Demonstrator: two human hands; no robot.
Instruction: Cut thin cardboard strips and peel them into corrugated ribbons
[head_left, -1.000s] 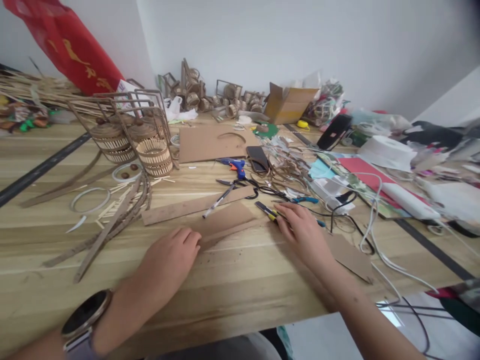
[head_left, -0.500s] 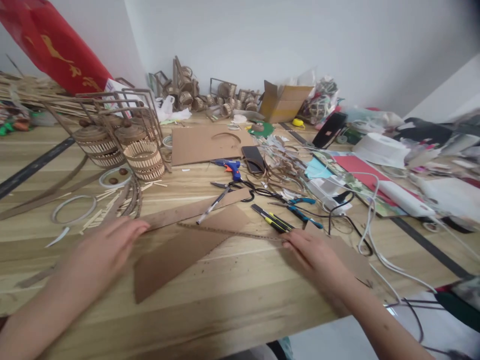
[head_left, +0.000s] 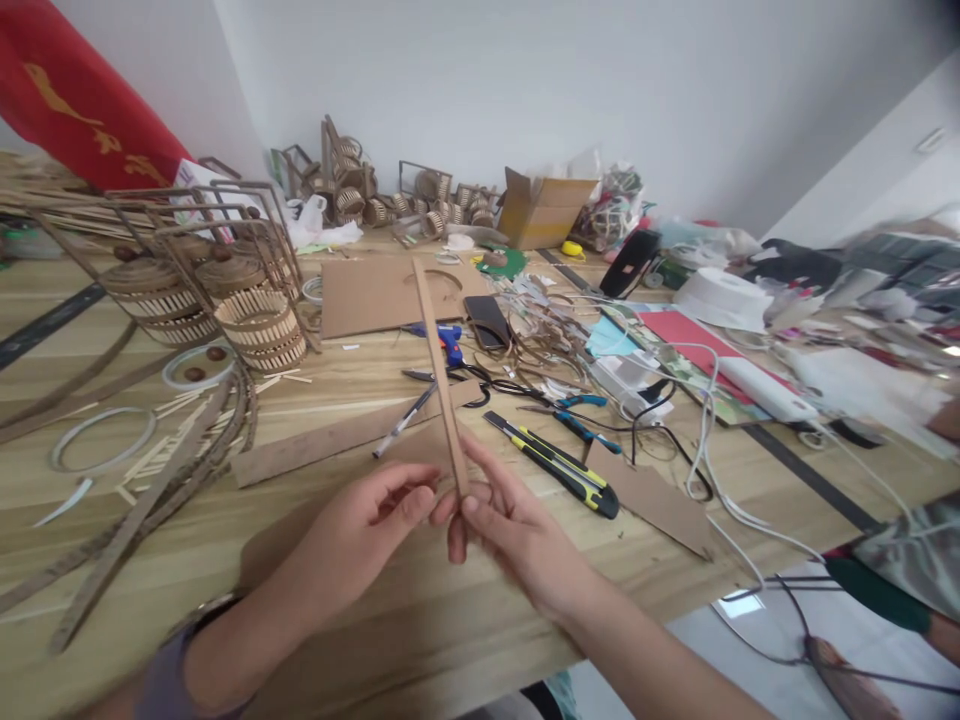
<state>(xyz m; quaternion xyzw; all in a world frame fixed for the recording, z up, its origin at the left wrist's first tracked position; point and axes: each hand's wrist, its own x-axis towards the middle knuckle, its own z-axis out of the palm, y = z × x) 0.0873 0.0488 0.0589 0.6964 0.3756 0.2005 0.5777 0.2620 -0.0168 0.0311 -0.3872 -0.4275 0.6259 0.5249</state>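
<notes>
pinched near its lower end between the thumb and fingers of the right hand (head_left: 517,520), a thin strip (head_left: 433,370) tilts up and away above the table (head_left: 420,630), while the left hand (head_left: 382,515) curls just beside that end, and whether its fingertips touch the strip cannot be told. beyond the hands lies the flat board (head_left: 360,300), with the strip's far end showing in front of it; nearer, a wider strip (head_left: 315,445) lies flat, the cutter (head_left: 559,470) rests beyond the right hand, and a pen (head_left: 403,422) crosses the wider strip.
</notes>
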